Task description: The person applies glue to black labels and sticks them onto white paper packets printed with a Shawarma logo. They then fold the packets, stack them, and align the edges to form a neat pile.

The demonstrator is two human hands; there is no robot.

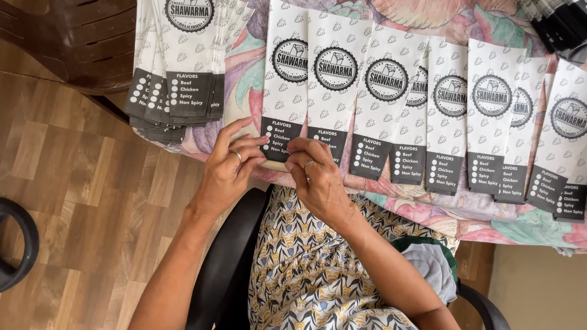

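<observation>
Sitting in a black chair at the table edge, wearing a patterned dress. Pinching with the left hand, ring on one finger, fingers closed on the dark bottom edge of the nearest paper sleeve; pressing with the right hand, fingers curled together on that same lower edge, just beside the left. Lying flat on the flowered tablecloth, this white sleeve with its round black seal and dark foot, hanging slightly over the near table edge. Fanning out to the right, a row of like sleeves, each overlapping the next, all with the dark foot toward the person: judging by that, a good share already laid out in line. Waiting at the far left, a thick stack of sleeves, bunched together, so plenty seemingly left to handle. Showing at the far right corner, another dark bundle, too cropped to tell. Standing beyond, a brown plastic chair on the wood-look floor.
</observation>
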